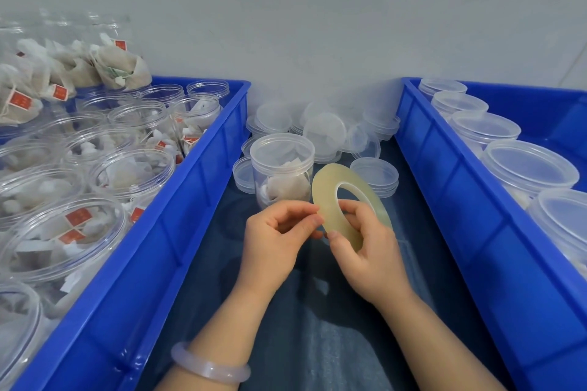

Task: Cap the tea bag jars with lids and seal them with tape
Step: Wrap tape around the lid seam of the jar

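Observation:
A clear jar of tea bags (pixel 281 168) with a lid on top stands on the dark blue cloth between two blue crates. Just in front of it, my right hand (pixel 368 251) grips a thin yellowish roll of tape (pixel 327 190), fingers through its hole and thumb on its lower edge. My left hand (pixel 276 238) pinches at the roll's left edge with thumb and forefinger. A heap of loose clear lids (pixel 324 130) lies behind the jar.
The left blue crate (pixel 190 187) holds several open jars of tea bags and a clear bag of tea bags (pixel 63 73). The right blue crate (pixel 444 174) holds several lidded jars (pixel 527 168). A grey wall stands behind.

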### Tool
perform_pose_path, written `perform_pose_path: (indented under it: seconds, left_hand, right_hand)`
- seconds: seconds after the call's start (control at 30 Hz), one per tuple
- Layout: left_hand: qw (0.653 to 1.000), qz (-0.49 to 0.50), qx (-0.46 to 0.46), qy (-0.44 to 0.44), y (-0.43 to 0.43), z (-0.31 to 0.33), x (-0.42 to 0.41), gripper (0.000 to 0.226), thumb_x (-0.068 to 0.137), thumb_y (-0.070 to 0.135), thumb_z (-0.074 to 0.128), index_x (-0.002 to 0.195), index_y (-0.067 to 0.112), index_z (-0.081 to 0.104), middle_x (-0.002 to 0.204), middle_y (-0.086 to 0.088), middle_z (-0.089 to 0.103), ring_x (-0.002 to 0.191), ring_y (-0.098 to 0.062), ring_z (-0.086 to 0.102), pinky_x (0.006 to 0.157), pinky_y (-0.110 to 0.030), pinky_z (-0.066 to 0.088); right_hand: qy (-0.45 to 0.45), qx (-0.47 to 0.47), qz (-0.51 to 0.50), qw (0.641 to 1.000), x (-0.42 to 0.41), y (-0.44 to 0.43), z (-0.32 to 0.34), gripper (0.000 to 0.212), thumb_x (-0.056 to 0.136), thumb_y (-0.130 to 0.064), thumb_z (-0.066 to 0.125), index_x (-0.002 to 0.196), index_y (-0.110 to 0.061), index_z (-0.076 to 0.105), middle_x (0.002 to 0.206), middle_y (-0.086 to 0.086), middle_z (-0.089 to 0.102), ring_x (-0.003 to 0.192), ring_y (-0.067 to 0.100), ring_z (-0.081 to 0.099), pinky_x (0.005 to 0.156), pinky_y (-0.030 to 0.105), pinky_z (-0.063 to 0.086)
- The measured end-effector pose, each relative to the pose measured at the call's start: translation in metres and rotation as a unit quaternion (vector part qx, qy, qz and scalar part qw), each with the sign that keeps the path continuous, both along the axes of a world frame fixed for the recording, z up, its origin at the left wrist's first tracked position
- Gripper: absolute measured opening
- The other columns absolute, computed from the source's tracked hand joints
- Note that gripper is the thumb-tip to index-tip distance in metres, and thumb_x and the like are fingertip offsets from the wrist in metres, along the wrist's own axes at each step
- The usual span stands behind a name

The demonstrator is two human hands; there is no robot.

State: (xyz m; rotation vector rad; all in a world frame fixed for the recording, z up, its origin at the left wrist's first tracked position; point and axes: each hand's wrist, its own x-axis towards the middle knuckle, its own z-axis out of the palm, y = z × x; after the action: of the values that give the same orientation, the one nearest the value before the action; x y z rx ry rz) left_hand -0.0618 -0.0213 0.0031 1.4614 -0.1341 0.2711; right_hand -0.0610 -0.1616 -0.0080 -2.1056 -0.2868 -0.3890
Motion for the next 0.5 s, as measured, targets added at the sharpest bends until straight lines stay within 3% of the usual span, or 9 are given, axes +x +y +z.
perform_pose_path:
  seconds: [0.23, 0.4, 0.5]
  left_hand:
    - [0.999, -0.029, -0.012, 0.04, 0.0019, 0.0, 0.0024, 0.014, 0.082, -0.004, 0.067, 0.078, 0.01, 0.067, 0.068, 0.002, 0.071, 0.06, -0.009, 0.067, 0.059, -0.017, 0.052]
    - [0.998, -0.023, -0.046, 0.025, -0.0029, 0.0032, -0.0001, 0.033, 0.083, -0.008, 0.064, 0.102, 0.018, 0.068, 0.079, -0.002, 0.074, 0.065, -0.012, 0.07, 0.061, -0.018, 0.053]
    - [1.0, 0.015, -0.007, 0.004, -0.0021, 0.0037, -0.0018, 0.028, 0.078, -0.004, 0.07, 0.091, 0.02, 0.074, 0.082, 0.003, 0.075, 0.067, -0.013, 0.071, 0.064, -0.016, 0.054]
  right_hand:
    - [0.0, -0.005, 0.007, 1.0, 0.0006, 0.0, -0.0017, 0.036, 0.071, -0.042, 0.05, 0.107, -0.036, 0.052, 0.096, -0.02, 0.067, 0.09, 0.002, 0.062, 0.076, 0.032, 0.05]
    - [-0.004, 0.012, -0.002, 1.0, 0.0005, 0.0001, -0.0007, 0.033, 0.072, -0.04, 0.051, 0.104, -0.039, 0.049, 0.095, -0.021, 0.067, 0.089, 0.003, 0.063, 0.077, 0.033, 0.051]
    - [0.003, 0.003, -0.001, 1.0, 0.0007, 0.0002, -0.0004, 0.032, 0.073, -0.038, 0.052, 0.104, -0.042, 0.047, 0.097, -0.024, 0.065, 0.091, 0.001, 0.062, 0.078, 0.031, 0.051]
